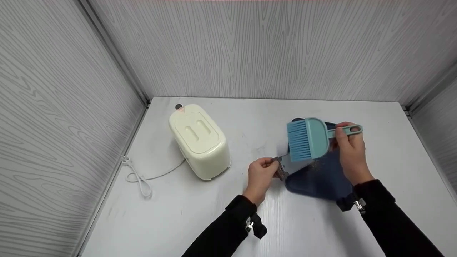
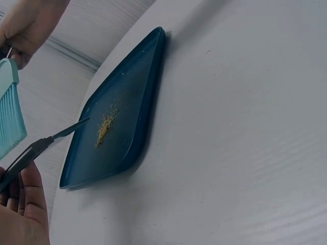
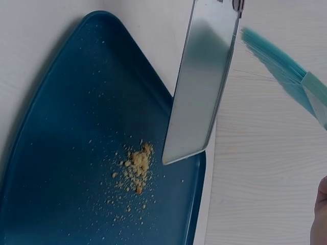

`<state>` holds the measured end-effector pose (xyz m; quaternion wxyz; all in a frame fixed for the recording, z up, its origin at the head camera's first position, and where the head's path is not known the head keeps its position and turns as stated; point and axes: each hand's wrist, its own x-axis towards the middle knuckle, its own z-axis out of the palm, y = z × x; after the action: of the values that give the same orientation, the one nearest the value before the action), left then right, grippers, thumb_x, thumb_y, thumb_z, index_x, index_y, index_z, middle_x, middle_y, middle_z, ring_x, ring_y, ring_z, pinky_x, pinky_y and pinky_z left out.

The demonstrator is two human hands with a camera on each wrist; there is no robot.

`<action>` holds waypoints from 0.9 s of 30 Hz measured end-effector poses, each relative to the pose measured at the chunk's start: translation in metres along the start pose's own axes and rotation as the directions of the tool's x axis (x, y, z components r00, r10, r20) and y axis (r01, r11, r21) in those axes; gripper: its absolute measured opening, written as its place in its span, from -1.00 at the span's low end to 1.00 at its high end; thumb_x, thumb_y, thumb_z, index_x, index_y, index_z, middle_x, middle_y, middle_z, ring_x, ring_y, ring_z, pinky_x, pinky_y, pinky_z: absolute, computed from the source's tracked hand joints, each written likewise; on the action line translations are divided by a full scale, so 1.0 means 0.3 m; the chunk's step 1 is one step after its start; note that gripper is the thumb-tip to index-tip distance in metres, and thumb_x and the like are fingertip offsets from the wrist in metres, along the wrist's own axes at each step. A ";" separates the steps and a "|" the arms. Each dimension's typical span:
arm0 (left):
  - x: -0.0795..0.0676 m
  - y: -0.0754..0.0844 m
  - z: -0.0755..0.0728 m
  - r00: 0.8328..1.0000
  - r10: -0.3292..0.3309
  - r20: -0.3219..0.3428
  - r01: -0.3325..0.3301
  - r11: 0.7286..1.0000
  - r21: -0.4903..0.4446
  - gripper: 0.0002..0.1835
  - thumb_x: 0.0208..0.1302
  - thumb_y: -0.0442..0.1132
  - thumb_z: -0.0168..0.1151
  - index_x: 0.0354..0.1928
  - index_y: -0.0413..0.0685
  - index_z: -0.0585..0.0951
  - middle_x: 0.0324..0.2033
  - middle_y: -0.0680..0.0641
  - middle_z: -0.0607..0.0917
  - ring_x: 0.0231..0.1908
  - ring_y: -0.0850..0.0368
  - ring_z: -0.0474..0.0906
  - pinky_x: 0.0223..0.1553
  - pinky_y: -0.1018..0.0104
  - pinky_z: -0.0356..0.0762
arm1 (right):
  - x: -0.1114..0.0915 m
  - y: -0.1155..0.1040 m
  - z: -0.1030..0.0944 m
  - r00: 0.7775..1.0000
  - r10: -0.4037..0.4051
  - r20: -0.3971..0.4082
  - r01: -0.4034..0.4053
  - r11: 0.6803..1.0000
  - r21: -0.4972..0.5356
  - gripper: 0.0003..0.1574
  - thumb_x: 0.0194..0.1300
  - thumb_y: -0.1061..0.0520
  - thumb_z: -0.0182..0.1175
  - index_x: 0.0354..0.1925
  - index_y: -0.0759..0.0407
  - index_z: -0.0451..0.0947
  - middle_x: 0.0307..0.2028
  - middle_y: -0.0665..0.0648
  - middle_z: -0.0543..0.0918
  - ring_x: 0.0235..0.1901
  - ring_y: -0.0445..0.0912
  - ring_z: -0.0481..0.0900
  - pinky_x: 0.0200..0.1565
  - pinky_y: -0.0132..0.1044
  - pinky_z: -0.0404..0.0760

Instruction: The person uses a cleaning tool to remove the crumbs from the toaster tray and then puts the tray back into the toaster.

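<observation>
Metal tray (image 2: 70, 128) edge-on, L-wrist only

- Head cam: high over the near side of the white table (image 1: 271, 228), facing forward and down — widest and farthest, reaching the back wall (image 1: 271, 46).
- Left wrist cam: low and close, skimming across the table; frame rolled, left hand (image 2: 24, 219) in the bottom-left corner.
- Right wrist cam: nearer still, looking down on the blue tray (image 3: 66, 148), which runs off frame left and bottom.
- Overlap: all three catch the tray and the brush (image 1: 314, 138) — the two wrist views also share a close look at the crumbs (image 3: 139, 164), from different angles.
</observation>
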<state>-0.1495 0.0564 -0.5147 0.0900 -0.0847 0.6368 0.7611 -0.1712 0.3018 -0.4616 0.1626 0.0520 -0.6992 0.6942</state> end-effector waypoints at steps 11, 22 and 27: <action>-0.006 0.002 -0.001 1.000 -0.010 0.026 0.009 1.000 0.005 -0.83 0.37 -0.31 0.31 -0.10 -0.27 0.73 -0.29 -0.13 0.74 -0.36 0.13 0.69 -0.25 0.27 0.72 | 0.021 -0.008 0.051 0.991 0.060 0.121 -0.068 0.996 0.060 -0.66 0.65 -0.01 -0.05 0.15 0.21 0.26 -0.36 0.12 0.49 -0.42 -0.09 0.43 -0.38 -0.33 0.46; -0.012 0.000 0.008 0.999 -0.006 0.047 0.005 1.000 0.014 -0.82 0.38 -0.31 0.30 -0.07 -0.27 0.72 -0.29 -0.11 0.74 -0.36 0.15 0.68 -0.24 0.27 0.72 | 0.028 0.014 0.058 0.985 0.068 0.156 -0.061 0.997 -0.045 -0.61 0.65 -0.04 -0.06 0.16 0.24 0.26 -0.36 0.15 0.47 -0.40 -0.09 0.44 -0.36 -0.30 0.46; -0.016 -0.002 0.008 0.999 0.002 0.048 -0.004 1.000 0.025 -0.81 0.37 -0.30 0.30 -0.07 -0.26 0.73 -0.29 -0.10 0.76 -0.36 0.16 0.68 -0.24 0.25 0.72 | 0.029 0.026 0.050 0.987 0.060 0.152 -0.040 0.990 -0.135 -0.63 0.66 -0.02 -0.07 0.15 0.26 0.27 -0.36 0.22 0.46 -0.40 -0.10 0.47 -0.36 -0.34 0.51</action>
<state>-0.1446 0.0588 -0.5136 0.1051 -0.0643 0.6440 0.7550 -0.1841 0.2885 -0.4662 0.0932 0.0774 -0.7550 0.6444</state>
